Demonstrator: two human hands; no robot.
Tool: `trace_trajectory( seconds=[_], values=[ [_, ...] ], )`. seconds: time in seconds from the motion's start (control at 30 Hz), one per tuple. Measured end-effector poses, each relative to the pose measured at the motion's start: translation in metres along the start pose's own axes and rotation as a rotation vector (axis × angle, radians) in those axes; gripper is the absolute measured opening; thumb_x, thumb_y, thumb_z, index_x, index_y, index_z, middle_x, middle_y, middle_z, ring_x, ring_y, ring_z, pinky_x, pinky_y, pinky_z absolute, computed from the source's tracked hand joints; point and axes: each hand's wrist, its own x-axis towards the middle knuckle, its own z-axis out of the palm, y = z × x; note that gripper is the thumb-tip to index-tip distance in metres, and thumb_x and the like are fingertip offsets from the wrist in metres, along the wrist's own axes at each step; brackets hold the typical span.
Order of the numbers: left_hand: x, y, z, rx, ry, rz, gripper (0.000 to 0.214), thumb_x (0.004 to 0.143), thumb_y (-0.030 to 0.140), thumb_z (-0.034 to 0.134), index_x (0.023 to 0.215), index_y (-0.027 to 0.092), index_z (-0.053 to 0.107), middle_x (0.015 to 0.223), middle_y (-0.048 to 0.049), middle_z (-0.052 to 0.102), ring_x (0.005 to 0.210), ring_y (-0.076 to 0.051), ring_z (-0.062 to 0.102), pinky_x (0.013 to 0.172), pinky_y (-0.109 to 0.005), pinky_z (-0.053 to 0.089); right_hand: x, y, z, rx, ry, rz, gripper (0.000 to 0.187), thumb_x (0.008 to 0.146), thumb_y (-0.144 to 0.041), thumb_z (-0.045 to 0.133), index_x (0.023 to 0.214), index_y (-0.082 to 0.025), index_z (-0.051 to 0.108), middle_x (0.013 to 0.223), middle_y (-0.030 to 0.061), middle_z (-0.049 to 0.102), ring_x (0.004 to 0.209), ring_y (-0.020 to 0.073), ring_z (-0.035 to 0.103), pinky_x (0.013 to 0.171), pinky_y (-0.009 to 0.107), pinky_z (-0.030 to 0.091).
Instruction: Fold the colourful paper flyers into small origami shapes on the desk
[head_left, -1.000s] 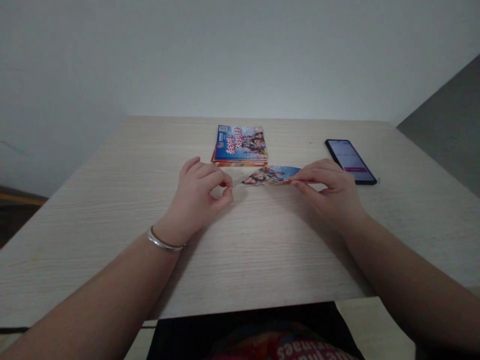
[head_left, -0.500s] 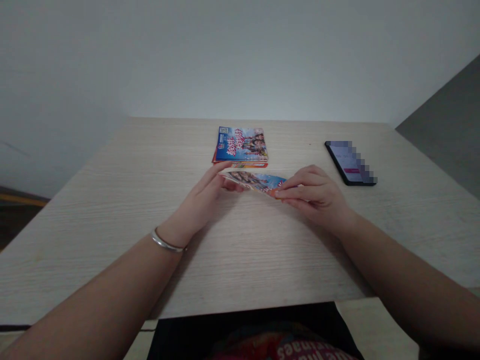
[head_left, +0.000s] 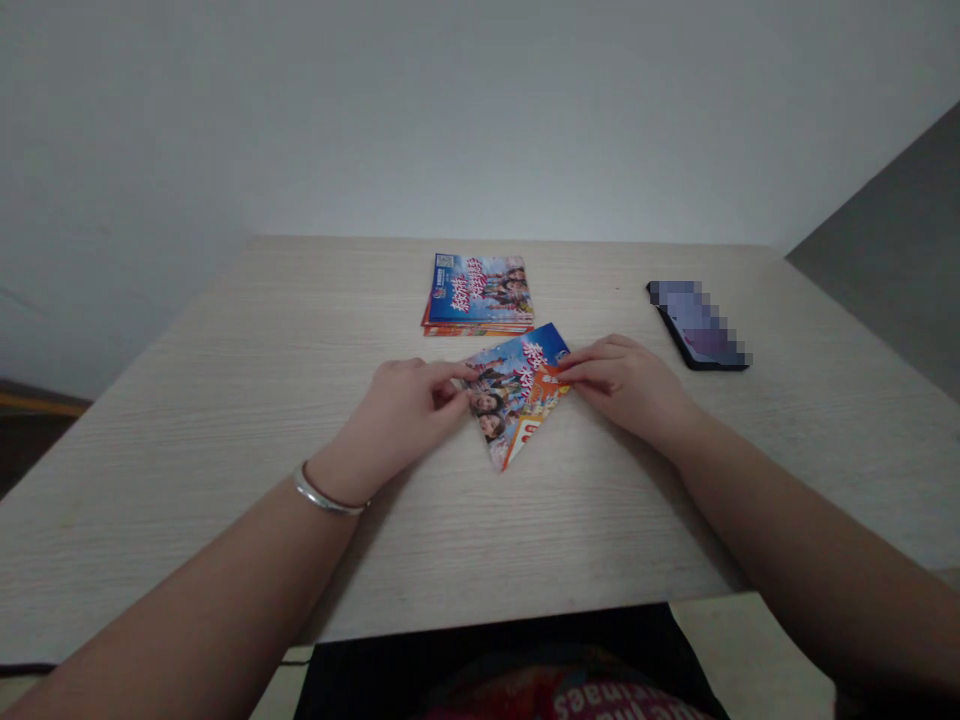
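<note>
A colourful printed leaflet [head_left: 504,378] is held between my two hands, its blue front showing people and large lettering. One side is folded over, showing an orange and white strip, and a pointed corner faces me. My left hand [head_left: 409,412] pinches its left edge between thumb and fingers. On the opposite edge, near the orange flap, my right hand [head_left: 624,388] pinches with thumb and fingertips. Just beyond the leaflet lies a stack of similar leaflets [head_left: 480,290], blue side up with orange edges below.
A black phone [head_left: 699,325] with a lit, partly blurred screen lies on the right of the pale wooden table [head_left: 247,400]. A grey-white wall [head_left: 480,120] rises behind the table's far edge.
The leaflet was tilted nearly edge-on; now its printed face is turned up towards me. My left hand has shifted from spread fingers beside it to a pinch on its left edge.
</note>
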Motion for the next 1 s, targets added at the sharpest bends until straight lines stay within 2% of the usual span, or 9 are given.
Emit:
trace_trajectory(
  seconds=[0.07,0.2,0.33,0.47,0.6,0.7,0.77,0.83,1.0],
  values=[
    [-0.001,0.003,-0.001,0.177,0.026,0.075,0.026,0.086,0.037,0.059,0.101,0.024,0.075,0.069,-0.0023,0.068,0.067,-0.020,0.061,0.071,-0.037,0.047,0.001,0.003,0.002,0.024,-0.007,0.054,0.025,0.084,-0.009,0.061,0.094,-0.024,0.077,0.105,0.0044,0.076,0.096,0.0205,0.068,0.090,0.042,0.053],
    [-0.002,0.003,0.000,0.328,0.095,0.192,0.029,0.087,0.038,0.057,0.108,0.025,0.074,0.105,-0.0102,0.068,0.096,-0.027,0.061,0.090,-0.048,0.046,0.003,0.005,0.004,0.115,-0.067,0.066,0.031,0.081,-0.001,0.055,0.089,-0.023,0.075,0.097,0.0027,0.076,0.091,0.0186,0.070,0.086,0.039,0.056],
    [-0.003,0.002,0.001,0.339,-0.014,0.335,0.034,0.090,0.034,0.056,0.121,0.026,0.066,0.141,-0.0081,0.055,0.129,-0.031,0.048,0.110,-0.053,0.035,0.003,0.005,0.004,0.077,-0.091,0.069,0.031,0.085,-0.006,0.057,0.100,-0.025,0.075,0.107,0.0019,0.077,0.105,0.0210,0.069,0.102,0.049,0.049],
    [-0.004,0.007,0.002,0.281,0.017,0.331,0.060,0.085,0.035,0.063,0.140,0.018,0.048,0.149,-0.0127,0.047,0.137,-0.032,0.042,0.116,-0.053,0.031,0.002,0.006,0.006,0.043,-0.133,0.068,0.039,0.087,-0.010,0.056,0.117,-0.029,0.071,0.122,0.0024,0.071,0.124,0.0272,0.059,0.111,0.062,0.036],
    [-0.008,0.010,0.005,0.344,-0.077,0.418,0.053,0.089,0.024,0.054,0.142,0.023,0.047,0.154,-0.0068,0.042,0.147,-0.032,0.027,0.120,-0.055,0.022,0.002,0.009,0.010,0.135,-0.170,0.055,0.042,0.094,-0.015,0.045,0.129,-0.029,0.064,0.136,0.0030,0.062,0.135,0.0267,0.049,0.111,0.057,0.038],
    [-0.010,0.012,0.006,0.385,-0.168,0.449,0.045,0.094,0.025,0.047,0.139,0.023,0.051,0.149,-0.0049,0.049,0.147,-0.031,0.028,0.119,-0.053,0.025,0.002,0.007,0.011,0.129,-0.176,0.014,0.045,0.094,-0.032,0.052,0.138,-0.024,0.056,0.146,0.0081,0.053,0.141,0.0300,0.041,0.114,0.059,0.031],
    [-0.010,0.018,0.004,0.403,-0.181,0.436,0.042,0.096,0.027,0.046,0.137,0.022,0.053,0.144,-0.0068,0.054,0.142,-0.029,0.038,0.117,-0.052,0.028,0.002,0.005,0.010,0.100,-0.161,-0.040,0.062,0.088,-0.043,0.062,0.142,-0.016,0.050,0.149,0.0156,0.048,0.141,0.0336,0.039,0.115,0.060,0.028],
    [-0.009,0.027,0.000,0.436,-0.176,0.414,0.039,0.096,0.028,0.046,0.133,0.021,0.055,0.138,-0.0088,0.058,0.131,-0.027,0.049,0.114,-0.051,0.033,0.001,0.002,0.007,0.109,-0.121,-0.076,0.068,0.084,-0.043,0.066,0.141,-0.011,0.049,0.146,0.0207,0.050,0.136,0.0331,0.044,0.113,0.056,0.033],
    [-0.008,0.059,-0.004,0.599,-0.193,0.326,0.024,0.095,0.028,0.049,0.111,0.018,0.064,0.113,-0.0094,0.065,0.098,-0.027,0.063,0.089,-0.045,0.049,-0.002,-0.003,0.001,0.161,-0.041,-0.072,0.047,0.082,-0.035,0.069,0.125,-0.017,0.062,0.127,0.0163,0.064,0.121,0.0297,0.057,0.104,0.051,0.043]
  ],
)
